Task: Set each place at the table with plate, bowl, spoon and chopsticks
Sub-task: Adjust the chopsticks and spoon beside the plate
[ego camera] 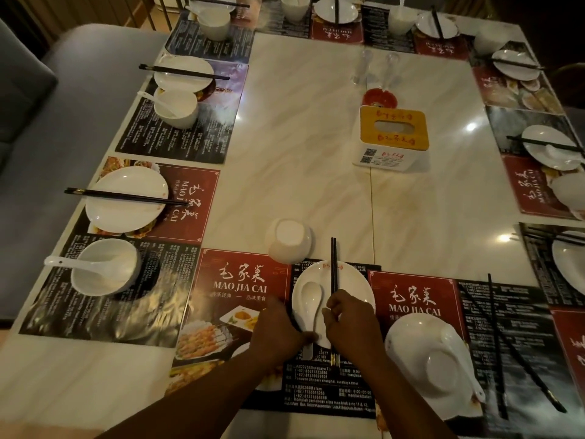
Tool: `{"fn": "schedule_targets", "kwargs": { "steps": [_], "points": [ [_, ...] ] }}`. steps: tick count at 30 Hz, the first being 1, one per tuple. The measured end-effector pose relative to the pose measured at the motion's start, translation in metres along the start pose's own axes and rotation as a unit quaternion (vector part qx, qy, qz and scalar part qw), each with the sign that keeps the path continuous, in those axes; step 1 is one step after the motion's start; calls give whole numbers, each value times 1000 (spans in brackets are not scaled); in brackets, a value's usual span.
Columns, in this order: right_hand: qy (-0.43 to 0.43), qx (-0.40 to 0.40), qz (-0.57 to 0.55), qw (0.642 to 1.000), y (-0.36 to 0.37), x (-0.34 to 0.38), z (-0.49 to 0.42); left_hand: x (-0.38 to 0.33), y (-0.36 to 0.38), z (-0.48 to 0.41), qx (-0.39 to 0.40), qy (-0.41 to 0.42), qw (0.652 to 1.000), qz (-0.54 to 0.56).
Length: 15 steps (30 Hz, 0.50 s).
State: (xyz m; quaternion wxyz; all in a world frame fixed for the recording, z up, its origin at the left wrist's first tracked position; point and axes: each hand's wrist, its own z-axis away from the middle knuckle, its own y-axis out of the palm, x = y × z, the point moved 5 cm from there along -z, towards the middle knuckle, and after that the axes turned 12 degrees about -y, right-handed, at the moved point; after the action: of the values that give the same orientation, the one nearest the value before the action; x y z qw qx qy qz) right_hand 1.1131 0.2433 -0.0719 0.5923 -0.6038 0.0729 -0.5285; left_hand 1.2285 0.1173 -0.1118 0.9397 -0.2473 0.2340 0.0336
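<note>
At the near edge a white plate (351,280) lies on a paper placemat (240,280). On it rests a white spoon (311,296), whose handle my left hand (278,334) pinches. My right hand (351,324) pinches a pair of black chopsticks (333,264) that lie lengthwise across the plate. A white bowl (289,240) stands upside down just beyond the plate. To the right, another plate (408,340) carries an upturned bowl (441,370) and a spoon (459,353), with loose chopsticks (497,343) beside it.
Set places with plate, bowl, spoon and chopsticks line the left side, such as a plate (126,198) and a bowl (104,267), and also the far and right sides. A wooden-topped tissue box (392,137) and clear glasses (376,68) stand mid-table. A grey bench (47,122) runs along the left.
</note>
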Motion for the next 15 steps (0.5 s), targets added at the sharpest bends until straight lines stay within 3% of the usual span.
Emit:
{"fn": "schedule_targets", "kwargs": {
  "steps": [6,15],
  "points": [
    [12,-34,18,999,2,-4,-4,3,-1,5,-6,17,1000,15],
    [37,-28,-12,999,7,-11,-8,17,-32,10,50,47,997,33]
  ]
}}
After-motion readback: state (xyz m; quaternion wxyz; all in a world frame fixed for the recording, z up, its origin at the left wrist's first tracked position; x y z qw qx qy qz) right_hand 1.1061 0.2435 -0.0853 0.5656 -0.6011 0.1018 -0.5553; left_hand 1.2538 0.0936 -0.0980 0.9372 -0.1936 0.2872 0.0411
